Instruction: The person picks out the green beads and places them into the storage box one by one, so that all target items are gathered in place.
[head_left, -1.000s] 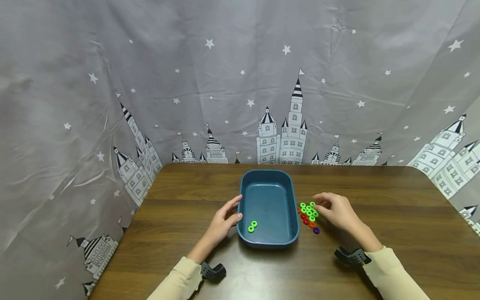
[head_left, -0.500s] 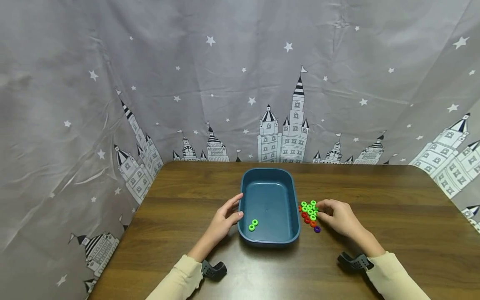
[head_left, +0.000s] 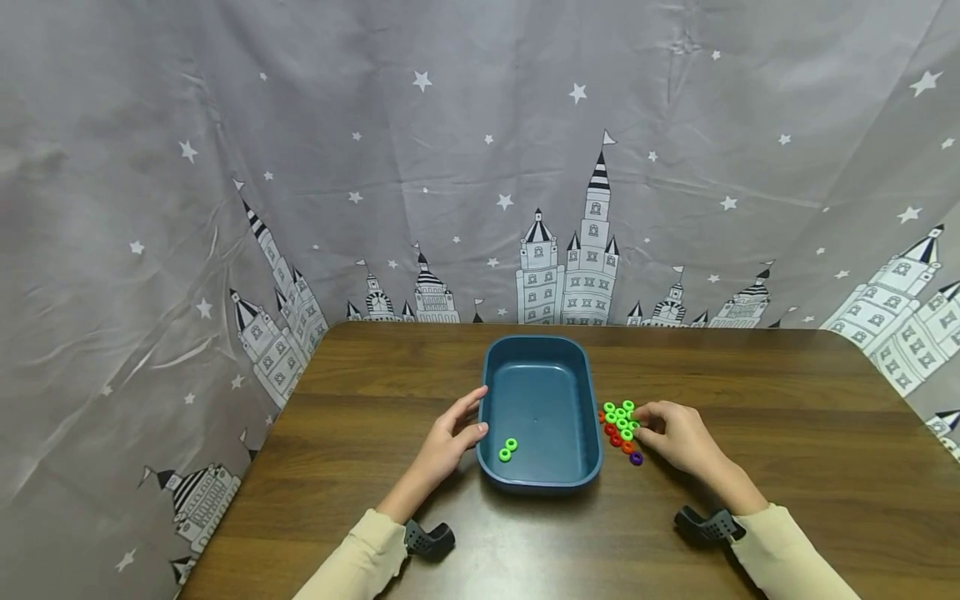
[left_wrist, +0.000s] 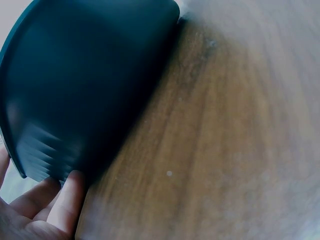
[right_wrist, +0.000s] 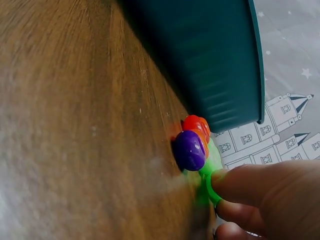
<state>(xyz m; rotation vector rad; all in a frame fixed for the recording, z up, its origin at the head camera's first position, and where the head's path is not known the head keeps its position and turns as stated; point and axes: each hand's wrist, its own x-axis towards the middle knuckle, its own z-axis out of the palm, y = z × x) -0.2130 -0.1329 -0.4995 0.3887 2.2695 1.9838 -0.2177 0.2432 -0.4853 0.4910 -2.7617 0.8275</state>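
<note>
Landmark: the dark blue bin, standing upright on the brown wood-grain table.

Left hand: at the bin's left side, fingers extended, fingertips touching the outer wall and rim; contact only, nothing clasped. The left wrist view shows fingertips against the ribbed part of that wall.

Right hand: to the right of the bin, at the right edge of a cluster of small rings. Thumb and finger pinch a green ring, which sits low, beside the rest of the cluster; whether it touches the table is hard to tell.

Inside the bin: two green rings, touching, on the floor toward the near left corner.

Right of the bin, on the table: several loose green rings bunched together. Two red rings lie along the bunch's bin-facing side. An orange ring lies nearer the person than the reds, and a purple ring nearest of all. One more reddish ring lies just beside the bin's right wall.

Beyond the bin: a grey curtain printed with stars and castles.
</note>
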